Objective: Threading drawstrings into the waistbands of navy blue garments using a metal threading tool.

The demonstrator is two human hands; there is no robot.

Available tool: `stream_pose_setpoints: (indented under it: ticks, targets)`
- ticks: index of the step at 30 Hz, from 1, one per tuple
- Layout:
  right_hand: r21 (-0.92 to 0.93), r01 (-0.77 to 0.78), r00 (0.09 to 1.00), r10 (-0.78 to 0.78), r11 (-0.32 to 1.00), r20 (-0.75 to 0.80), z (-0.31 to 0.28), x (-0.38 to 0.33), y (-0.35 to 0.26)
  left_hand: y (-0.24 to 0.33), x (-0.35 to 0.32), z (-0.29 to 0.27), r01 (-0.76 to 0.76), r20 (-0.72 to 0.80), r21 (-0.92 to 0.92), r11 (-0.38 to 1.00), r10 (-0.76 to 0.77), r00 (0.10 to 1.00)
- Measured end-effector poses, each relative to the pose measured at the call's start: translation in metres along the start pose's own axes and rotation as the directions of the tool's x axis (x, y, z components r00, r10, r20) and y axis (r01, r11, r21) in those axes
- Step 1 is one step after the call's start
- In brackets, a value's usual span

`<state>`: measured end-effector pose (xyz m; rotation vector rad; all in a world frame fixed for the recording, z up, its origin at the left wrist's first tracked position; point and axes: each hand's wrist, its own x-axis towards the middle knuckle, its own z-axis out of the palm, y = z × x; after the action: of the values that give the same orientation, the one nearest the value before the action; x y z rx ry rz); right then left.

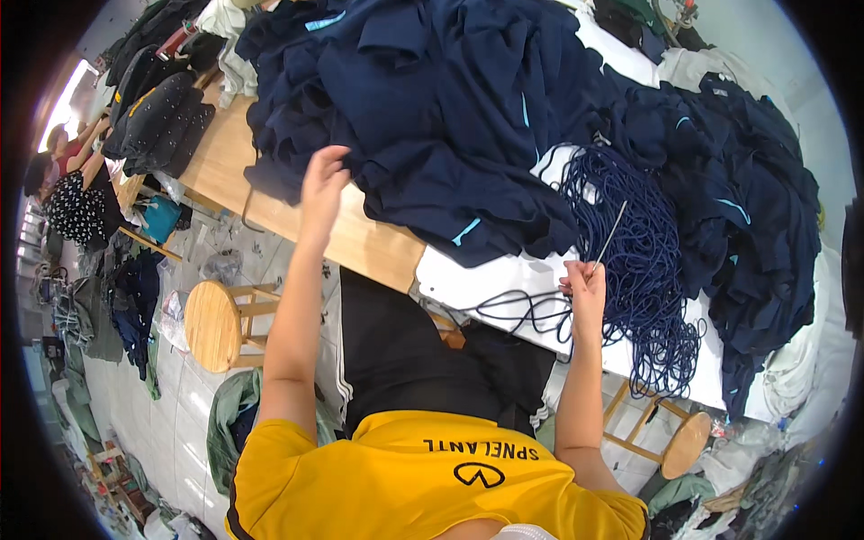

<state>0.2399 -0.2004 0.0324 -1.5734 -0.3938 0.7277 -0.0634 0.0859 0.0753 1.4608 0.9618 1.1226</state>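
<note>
My right hand [587,286] pinches the lower end of a thin, straight metal rod [612,233], which points up and away over a tangled heap of navy cord [630,243]. Over the table's edge, beside a big pile of navy garments [432,99], is my left hand [324,184]. Its fingers are bent but apart, and I see nothing in them. Short light blue strips [466,231] show on several of the garments. Some loops of cord trail left across the white tabletop below my right hand.
The table has a wooden part [378,238] and a white part [459,277]. More navy garments [747,216] hang over its right end. A round wooden stool [212,326] stands at left, another stool [686,445] at lower right. Another person [76,153] is at far left, near dark clothes.
</note>
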Motion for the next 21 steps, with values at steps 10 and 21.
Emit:
stream_pose_setpoints:
  ticks: [10,21]
  targets:
    - [-0.231,0.425,0.905,-0.407,0.875,0.125,0.064,0.002,-0.013,-0.043,-0.028,0.100,-0.740,0.628,0.586,0.330,0.392,0.672]
    - [0.089,-0.041,0.992,0.029,0.995,0.126,0.034,0.049,-0.027,0.001,0.004,0.055,0.406,0.662,0.150,0.902,-0.396,0.636]
